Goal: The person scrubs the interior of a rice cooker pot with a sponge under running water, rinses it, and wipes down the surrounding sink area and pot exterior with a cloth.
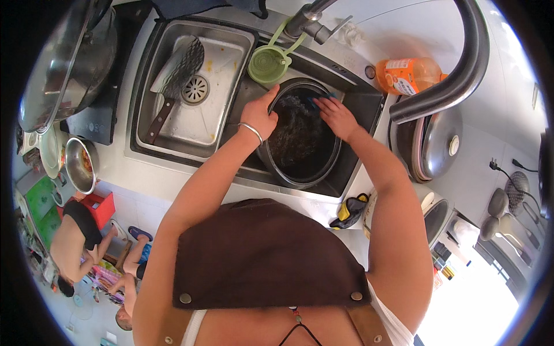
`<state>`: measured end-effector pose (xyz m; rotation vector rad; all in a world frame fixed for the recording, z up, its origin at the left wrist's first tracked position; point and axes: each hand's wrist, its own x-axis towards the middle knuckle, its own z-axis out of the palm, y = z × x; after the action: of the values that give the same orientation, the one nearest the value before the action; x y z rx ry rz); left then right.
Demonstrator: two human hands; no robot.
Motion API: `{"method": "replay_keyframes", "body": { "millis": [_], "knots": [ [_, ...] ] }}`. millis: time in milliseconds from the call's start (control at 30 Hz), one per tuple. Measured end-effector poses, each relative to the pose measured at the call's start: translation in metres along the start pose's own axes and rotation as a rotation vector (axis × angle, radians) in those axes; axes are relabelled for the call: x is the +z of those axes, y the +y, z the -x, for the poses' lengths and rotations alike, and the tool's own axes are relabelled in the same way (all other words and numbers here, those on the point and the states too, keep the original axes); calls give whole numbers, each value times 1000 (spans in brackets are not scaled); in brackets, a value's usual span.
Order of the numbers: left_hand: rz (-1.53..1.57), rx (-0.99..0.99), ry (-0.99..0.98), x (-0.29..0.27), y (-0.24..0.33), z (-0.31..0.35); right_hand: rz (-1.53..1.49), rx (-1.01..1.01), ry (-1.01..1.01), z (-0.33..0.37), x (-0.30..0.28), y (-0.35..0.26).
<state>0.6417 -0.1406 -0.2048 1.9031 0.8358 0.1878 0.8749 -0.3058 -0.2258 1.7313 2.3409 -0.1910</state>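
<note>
"Pinching what with the left hand point(258, 116)?"

"The left rim of a round black metal pot point(312, 170), set between the back and front edges of the dark rectangular sink basin point(367, 109)."

"And with the right hand point(339, 118)?"

"Touching a small dark-blue scrap point(314, 103) inside the back-right rim, with fingers close together; can't tell whether pinching it."

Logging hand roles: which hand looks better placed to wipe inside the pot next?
Probably the right hand: it has a small blue item under it, inside the pot, while the left hand seems to steady the left rim.
</note>
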Motion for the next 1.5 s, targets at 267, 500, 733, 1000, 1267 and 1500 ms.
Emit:
{"method": "replay_keyframes", "body": {
  "millis": [267, 500, 733, 1000, 1267, 1500],
  "knots": [
    [77, -52, -9, -11, -17, -2, -288, -48, 297, -75, -13, 0],
    [108, -35, 40, -11, -31, 1, -707, 484, 618, -103, -5, -21],
    [54, -71, 59, -8, -28, 3, -515, 369, 353, -72, 41, -54],
    [58, -85, 74, -5, -31, 12, -630, 409, 332, -81, 76, -126],
    [74, -6, 81, 0, -28, 10, -1103, 963, 393, -131, 103, -148],
    [97, 37, 158, 1, -37, 10, -822, 242, -153, -45, 79, -144]
  ]
}}
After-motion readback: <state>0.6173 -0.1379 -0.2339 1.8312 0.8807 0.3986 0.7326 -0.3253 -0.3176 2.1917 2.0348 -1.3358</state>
